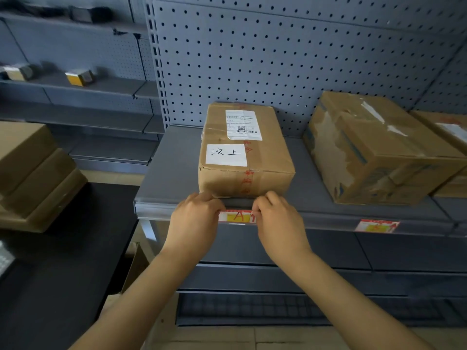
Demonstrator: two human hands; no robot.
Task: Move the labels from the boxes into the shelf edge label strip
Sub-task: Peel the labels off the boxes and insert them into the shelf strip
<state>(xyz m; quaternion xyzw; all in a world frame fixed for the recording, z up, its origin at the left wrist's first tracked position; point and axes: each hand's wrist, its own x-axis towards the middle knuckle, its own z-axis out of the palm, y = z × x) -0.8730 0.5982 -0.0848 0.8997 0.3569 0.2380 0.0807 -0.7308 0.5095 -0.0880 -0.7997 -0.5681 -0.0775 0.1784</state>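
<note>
A red and yellow label point(237, 216) marked with a red "A" sits at the shelf edge label strip point(328, 219), just below a cardboard box point(243, 157). My left hand point(195, 222) pinches the label's left end. My right hand point(276, 219) pinches its right end. The box stands on the grey shelf point(171, 170) and bears a white handwritten sticker point(225, 154) and a printed shipping label point(242, 125). A second red and yellow label point(377, 226) sits in the strip further right, below a larger worn box point(374, 150).
Another box point(449, 137) shows at the far right edge. Stacked cardboard boxes point(32, 173) lie on a black table point(63, 261) at the left. Pegboard point(278, 59) backs the shelf. Lower shelves point(278, 274) run beneath, and small boxes point(79, 77) stand on far-left shelves.
</note>
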